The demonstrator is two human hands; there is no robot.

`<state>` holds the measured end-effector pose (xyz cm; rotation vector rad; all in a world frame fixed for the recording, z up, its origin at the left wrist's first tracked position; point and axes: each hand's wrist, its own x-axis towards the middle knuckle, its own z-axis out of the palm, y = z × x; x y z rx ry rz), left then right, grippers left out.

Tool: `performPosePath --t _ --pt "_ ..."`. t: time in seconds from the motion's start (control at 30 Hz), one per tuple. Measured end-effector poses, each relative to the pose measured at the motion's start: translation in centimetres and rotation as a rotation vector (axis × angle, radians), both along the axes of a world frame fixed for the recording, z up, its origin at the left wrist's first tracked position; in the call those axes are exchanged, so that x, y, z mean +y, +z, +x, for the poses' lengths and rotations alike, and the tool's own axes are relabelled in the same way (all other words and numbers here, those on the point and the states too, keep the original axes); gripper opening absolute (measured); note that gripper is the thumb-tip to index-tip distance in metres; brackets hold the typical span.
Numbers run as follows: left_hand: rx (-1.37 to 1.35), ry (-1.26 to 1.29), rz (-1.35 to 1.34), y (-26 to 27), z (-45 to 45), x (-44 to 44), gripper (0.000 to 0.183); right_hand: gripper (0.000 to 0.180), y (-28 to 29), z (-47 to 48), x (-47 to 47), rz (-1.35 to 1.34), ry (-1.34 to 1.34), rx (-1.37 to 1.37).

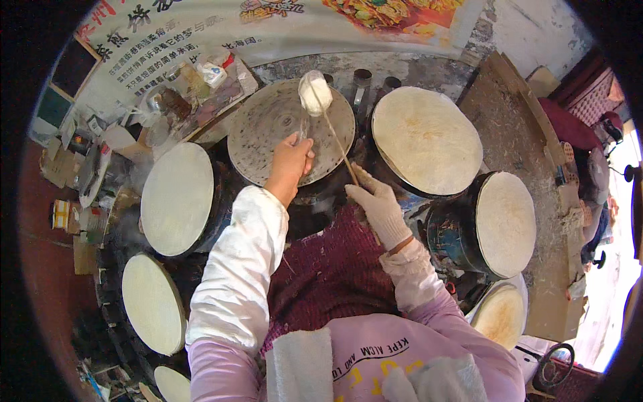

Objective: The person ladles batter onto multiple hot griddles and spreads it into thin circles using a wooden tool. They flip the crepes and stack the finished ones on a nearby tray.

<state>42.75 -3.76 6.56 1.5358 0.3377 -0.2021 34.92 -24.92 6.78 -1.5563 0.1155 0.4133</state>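
Note:
Over a round griddle (266, 145) with dark specks, my bare left hand (293, 163) is closed on a thin, translucent-looking handle (303, 128). Just above that handle is a white rounded lump (311, 95); whether it is dough or a cloth pad I cannot tell. My right hand (379, 206), in a pale knitted glove, grips a thin wooden stick (337, 143). The stick's far end crosses in front of the lump. To the right, a large pale flatbread (427, 140) with light brown marks covers another griddle.
More flatbreads lie on griddles at left (178, 198), lower left (152, 304) and right (505, 223). A browned flatbread (498, 316) is at lower right. Jars and bags crowd a ledge (221, 118) at back left. A wooden board (517, 135) stands along the right, with metal cylinders (360, 88) behind.

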Motion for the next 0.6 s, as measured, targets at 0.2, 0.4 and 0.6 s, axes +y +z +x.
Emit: performPosePath --t 0.2,0.4,0.6 --pt "-0.236 -0.027 1.222 -3.8 0.8 3.2 0.073 0.053 -3.4 0.7 2.1 0.203 -0.288 0.086" --pt "-0.665 0.281 1.197 2.2 1.7 6.5 0.055 0.05 -10.0 3.3 5.8 0.156 -0.288 0.085" --pt "-0.287 0.31 0.32 5.0 -5.5 11.4 0.018 0.045 -9.9 8.4 10.1 0.035 -0.305 -0.014"
